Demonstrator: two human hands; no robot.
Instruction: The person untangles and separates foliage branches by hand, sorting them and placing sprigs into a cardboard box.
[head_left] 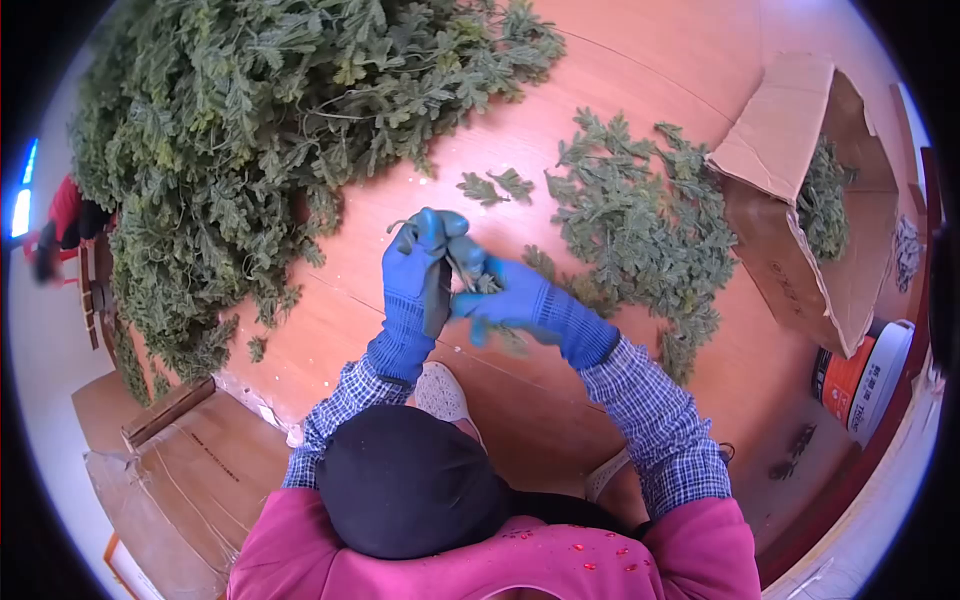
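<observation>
Both hands wear blue gloves and meet above the middle of the table. My left hand has its fingers curled round a thin leafy green stem whose tip sticks out at the top. Close against it on the right, my right hand has fingers bent round leafy sprigs, partly hidden by the gloves. Some leaves hang blurred below the right fingers. Two small loose sprigs lie on the orange table just beyond the hands.
A large heap of green foliage fills the back left. A flatter leafy pile lies to the right. Beyond it, an open cardboard box holds more foliage. A white bucket stands at the far right, cardboard at lower left.
</observation>
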